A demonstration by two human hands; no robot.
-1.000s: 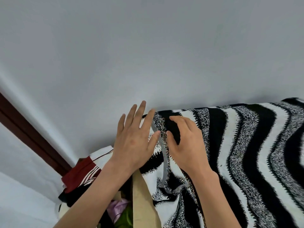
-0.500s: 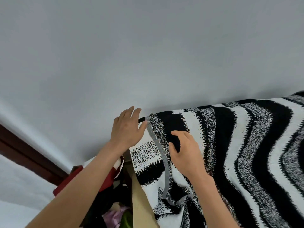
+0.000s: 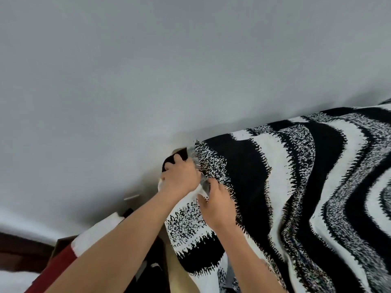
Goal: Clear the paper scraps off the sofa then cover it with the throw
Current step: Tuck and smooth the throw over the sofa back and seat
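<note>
A: Big things first, pls. Where is the throw?

B: Behind all is the grey wall (image 3: 148, 70). The throw (image 3: 306, 187), black & white waves, lies over the back of the sofa (image 3: 175, 280) and hangs down its front. Of the sofa itself only a tan strip shows, at the left end.

A: And the hands?

B: The left hand (image 3: 179, 176) has its fingers curled over the throw's corner at the top of the back and grips it. The right hand (image 3: 218, 205), just below, pinches the edge near the grey hem (image 3: 191, 154).

A: What can go wrong?

B: I think three things. A too strong pull to the left may slide the whole cloth, so the far end gets uncovered. If both hands let go w/o tucking, the hanging weight may drag the corner off. Also the edge looks frayed, so threads could snag.

A: Paper scraps?

B: None visible, but the seat is hidden, so I cannot tell if some are trapped under the cloth.

A: The red & white clothes (image 3: 63, 261) beside?

B: They are near. The corner could catch there.
</note>
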